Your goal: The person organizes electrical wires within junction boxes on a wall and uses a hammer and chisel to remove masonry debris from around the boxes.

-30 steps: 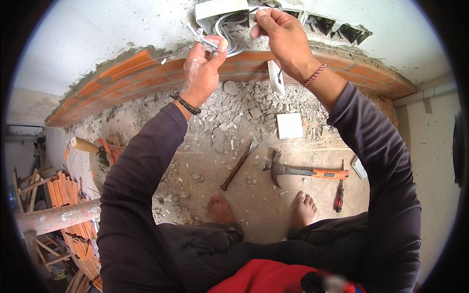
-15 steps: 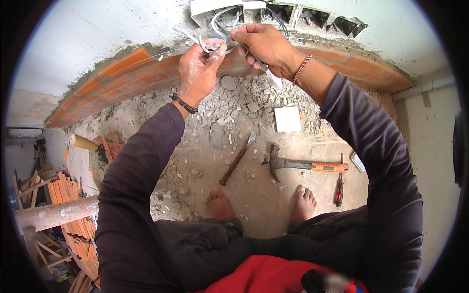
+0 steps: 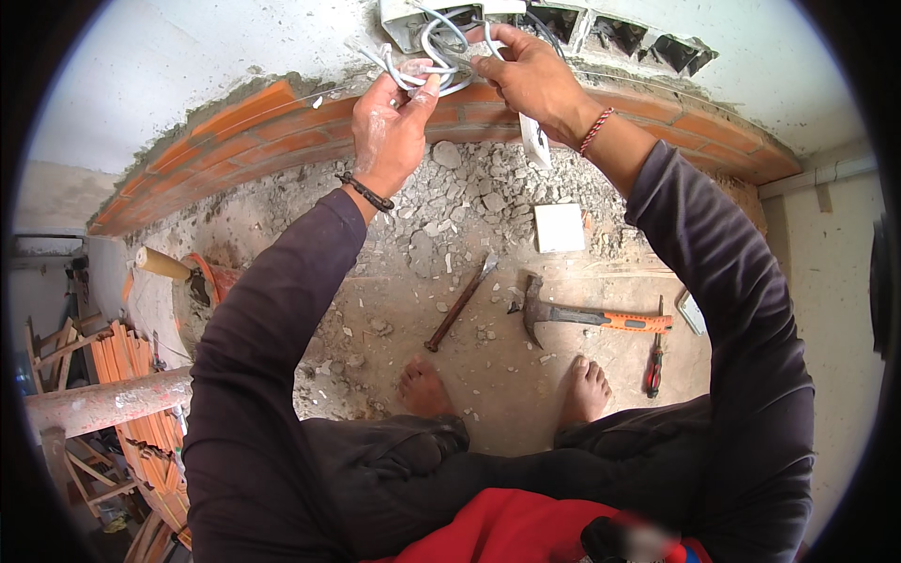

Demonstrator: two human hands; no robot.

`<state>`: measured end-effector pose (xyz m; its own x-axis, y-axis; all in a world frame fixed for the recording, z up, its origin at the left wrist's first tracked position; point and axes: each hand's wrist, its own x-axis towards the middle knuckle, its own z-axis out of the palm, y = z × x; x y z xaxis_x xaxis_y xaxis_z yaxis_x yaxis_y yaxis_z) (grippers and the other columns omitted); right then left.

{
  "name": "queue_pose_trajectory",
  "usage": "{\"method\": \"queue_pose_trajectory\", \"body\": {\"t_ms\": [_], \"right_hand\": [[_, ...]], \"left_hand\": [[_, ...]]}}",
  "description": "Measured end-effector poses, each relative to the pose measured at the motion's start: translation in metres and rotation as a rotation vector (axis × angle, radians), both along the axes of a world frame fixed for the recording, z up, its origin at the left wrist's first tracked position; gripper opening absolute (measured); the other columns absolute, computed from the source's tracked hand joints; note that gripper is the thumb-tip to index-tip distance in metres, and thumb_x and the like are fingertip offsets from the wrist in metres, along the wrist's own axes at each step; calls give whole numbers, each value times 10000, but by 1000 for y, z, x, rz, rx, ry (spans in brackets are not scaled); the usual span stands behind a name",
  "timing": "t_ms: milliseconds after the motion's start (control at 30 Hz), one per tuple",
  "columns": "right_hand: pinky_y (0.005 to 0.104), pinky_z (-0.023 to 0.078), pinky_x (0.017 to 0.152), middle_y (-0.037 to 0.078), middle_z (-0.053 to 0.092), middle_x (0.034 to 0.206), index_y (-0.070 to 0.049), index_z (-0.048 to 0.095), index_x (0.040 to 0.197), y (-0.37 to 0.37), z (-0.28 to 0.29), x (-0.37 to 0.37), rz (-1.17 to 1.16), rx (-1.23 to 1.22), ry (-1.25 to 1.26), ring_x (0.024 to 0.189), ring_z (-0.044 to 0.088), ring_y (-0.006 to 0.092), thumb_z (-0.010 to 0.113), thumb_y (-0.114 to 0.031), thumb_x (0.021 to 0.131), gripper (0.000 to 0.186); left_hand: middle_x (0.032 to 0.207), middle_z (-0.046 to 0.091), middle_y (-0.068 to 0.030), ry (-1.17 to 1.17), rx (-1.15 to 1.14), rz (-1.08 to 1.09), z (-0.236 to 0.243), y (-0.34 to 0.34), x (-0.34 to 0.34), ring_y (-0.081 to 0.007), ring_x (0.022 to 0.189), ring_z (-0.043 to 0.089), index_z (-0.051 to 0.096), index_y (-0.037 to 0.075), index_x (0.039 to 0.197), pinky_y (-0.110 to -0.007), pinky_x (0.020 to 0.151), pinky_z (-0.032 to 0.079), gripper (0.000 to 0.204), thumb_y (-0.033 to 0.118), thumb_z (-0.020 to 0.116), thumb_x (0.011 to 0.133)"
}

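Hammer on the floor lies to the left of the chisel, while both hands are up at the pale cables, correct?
Not quite: the hammer lies to the right of the chisel, as the head camera view shows. The rest stands: it is on the floor, and the left hand and right hand are both up at the pale cables.

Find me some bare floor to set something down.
Nearly bare: dusty beige floor between the bare left foot and bare right foot; also beside the orange-handled claw hammer, between the right foot and red-black screwdriver. Crowded: grey broken rubble along the orange brick wall, reaching the square white plate.
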<state>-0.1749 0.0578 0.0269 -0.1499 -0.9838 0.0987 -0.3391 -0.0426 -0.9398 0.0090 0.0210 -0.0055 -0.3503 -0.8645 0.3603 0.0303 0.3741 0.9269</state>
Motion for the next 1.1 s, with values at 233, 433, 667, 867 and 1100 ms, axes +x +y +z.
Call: {"method": "queue_pose_trajectory", "body": {"t_ms": [233,433,667,867,1100], "right_hand": [[213,375,528,-47,532,719,-91,692,1034,-9,9,-1,135,27,-15,609,476,41,522,-161,949,202],[247,457,620,6,612,756,-95,686,959,-25,1,-9,280,-45,8,621,541,90,575,-152,906,135],[238,449,625,-22,609,795,-104,633,1042,-34,-10,-6,184,-208,145,640,528,78,610,-166,922,137],[225,448,629,-8,637,792,-81,617,1002,-32,-14,0,98,-307,285,656,525,58,627,-214,937,148],[266,482,562,20,683,805,-67,618,993,-12,-6,12,-74,-149,-170,654,606,95,556,-253,975,196]], "left_hand": [[1003,609,-13,45,56,-16,-6,-1,5,-67,905,550,584,23,1143,-222,806,442,231,114,632,936],[1091,595,-19,287,341,-24,4,-6,1,-114,1004,566,551,76,1146,-316,947,431,202,152,589,963],[1156,574,1,362,474,-107,25,-15,-1,-107,1081,507,534,102,1251,-336,985,372,273,208,519,999],[1172,564,2,288,350,-227,19,-17,1,-96,1094,485,510,104,1312,-312,961,359,326,241,480,1019],[951,569,4,219,218,-134,21,-8,1,-63,888,506,591,70,1040,-235,810,399,119,139,611,945]]}}
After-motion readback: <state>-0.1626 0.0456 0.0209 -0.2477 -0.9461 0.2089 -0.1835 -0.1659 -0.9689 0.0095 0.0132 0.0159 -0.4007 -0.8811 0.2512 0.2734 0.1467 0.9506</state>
